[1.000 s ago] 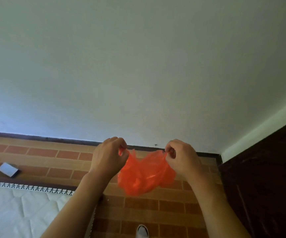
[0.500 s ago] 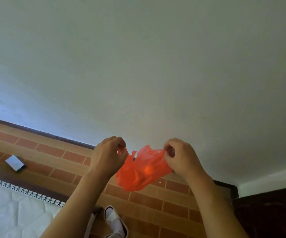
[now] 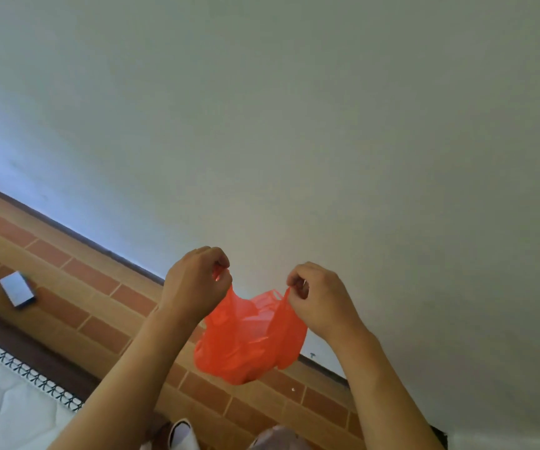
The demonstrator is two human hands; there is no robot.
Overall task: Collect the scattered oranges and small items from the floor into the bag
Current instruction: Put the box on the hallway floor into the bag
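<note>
An orange plastic bag (image 3: 249, 339) hangs in the air in front of a white wall, bulging at the bottom with contents I cannot make out. My left hand (image 3: 197, 284) pinches the bag's left handle. My right hand (image 3: 317, 297) pinches the right handle. The two hands are held apart, so the bag's mouth is stretched open between them. No loose oranges show on the floor.
The brick-patterned floor (image 3: 77, 287) runs along a dark skirting board under the white wall (image 3: 294, 125). A small white and dark box (image 3: 17, 289) lies on the floor at left. A white quilted mattress (image 3: 5, 407) fills the lower left. A white shoe (image 3: 181, 433) shows at the bottom.
The view has tilted, so the floor line slants. My hands have moved further apart and the bag hangs lower and more open between them.
</note>
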